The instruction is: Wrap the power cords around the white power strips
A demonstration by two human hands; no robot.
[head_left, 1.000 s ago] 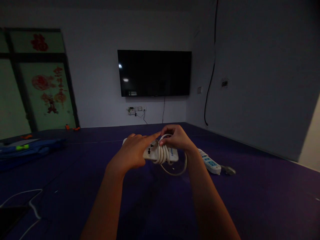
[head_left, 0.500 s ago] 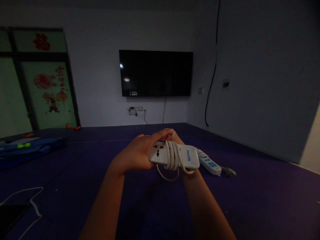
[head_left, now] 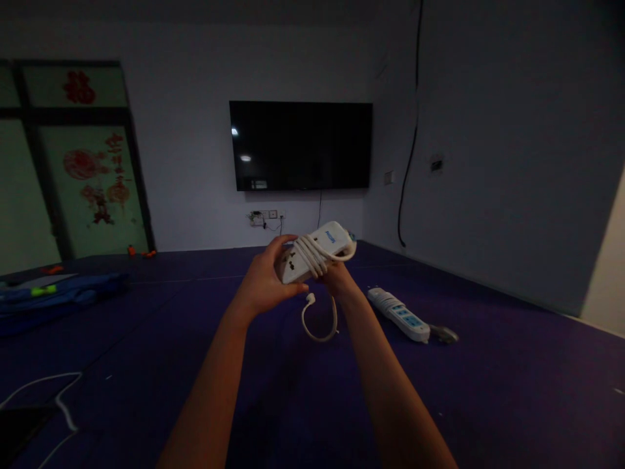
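Observation:
I hold a white power strip (head_left: 328,242) up in front of me, its white cord (head_left: 312,255) wound round its middle in several turns. My left hand (head_left: 266,281) grips the strip's near end, fingers curled round it. My right hand (head_left: 336,277) is under the strip, mostly hidden behind it, and holds it from below. A loose loop of cord with the plug end (head_left: 318,319) hangs down beneath both hands.
A second white power strip with blue sockets (head_left: 399,314) lies on the purple floor (head_left: 488,365) to the right. A black TV (head_left: 300,144) hangs on the far wall. Blue items (head_left: 58,293) lie at the left, a white cable (head_left: 53,391) at the lower left.
Both hands have lifted the wrapped strip higher and tilted its far end upward. The hanging cord loop has lengthened and its plug end now dangles free.

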